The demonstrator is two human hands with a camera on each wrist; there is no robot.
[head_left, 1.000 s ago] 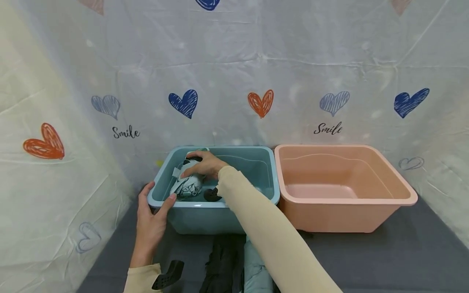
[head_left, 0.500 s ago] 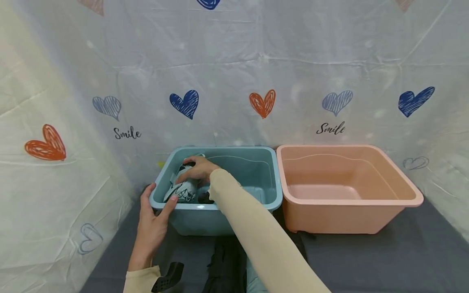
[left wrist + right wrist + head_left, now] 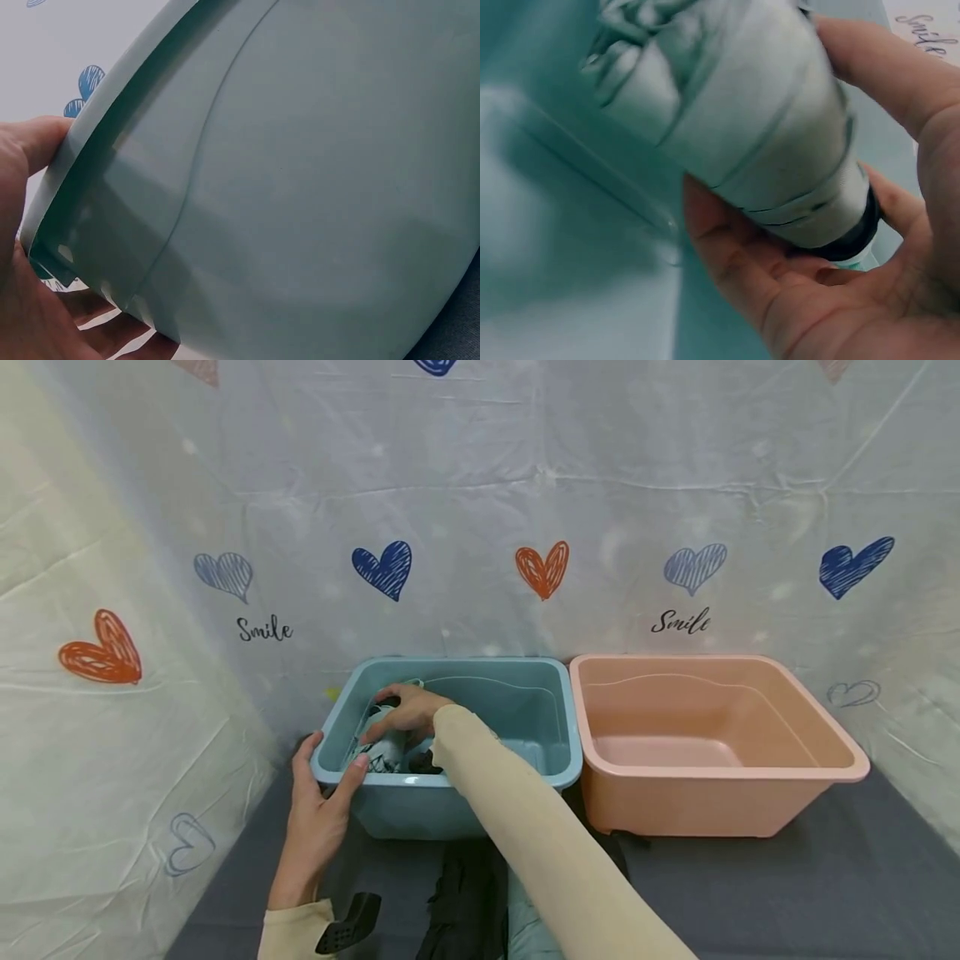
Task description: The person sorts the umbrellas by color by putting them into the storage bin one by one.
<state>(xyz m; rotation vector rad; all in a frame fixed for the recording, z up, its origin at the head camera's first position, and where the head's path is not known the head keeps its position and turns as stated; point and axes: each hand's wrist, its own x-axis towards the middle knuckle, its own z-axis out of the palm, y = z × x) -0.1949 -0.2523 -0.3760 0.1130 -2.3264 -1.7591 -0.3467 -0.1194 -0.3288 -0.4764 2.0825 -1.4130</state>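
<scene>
My left hand (image 3: 318, 818) grips the front left corner of a blue-green plastic bin (image 3: 420, 810), thumb over the rim. In the left wrist view its fingers curl round the rim, beside the bin's outer wall (image 3: 300, 150). Inside the left part of the bin, my right hand (image 3: 411, 710) holds a pale green folded compact umbrella (image 3: 384, 752). The right wrist view shows fingers and thumb wrapped round the umbrella's rolled cloth (image 3: 750, 97), near a dark band at one end. A small dark object (image 3: 423, 762) lies beside the umbrella, partly hidden by the right arm.
A peach plastic bin (image 3: 720, 806) stands right of the blue-green one, with nothing seen inside. In front lie a black folded item (image 3: 465, 902) and a pale green one (image 3: 528, 927), partly under my right arm. A white sheet with hearts (image 3: 465, 510) hangs behind.
My right hand has lowered the umbrella slightly, deeper and further left in the bin, and then stayed nearly still. The left hand keeps its hold on the rim.
</scene>
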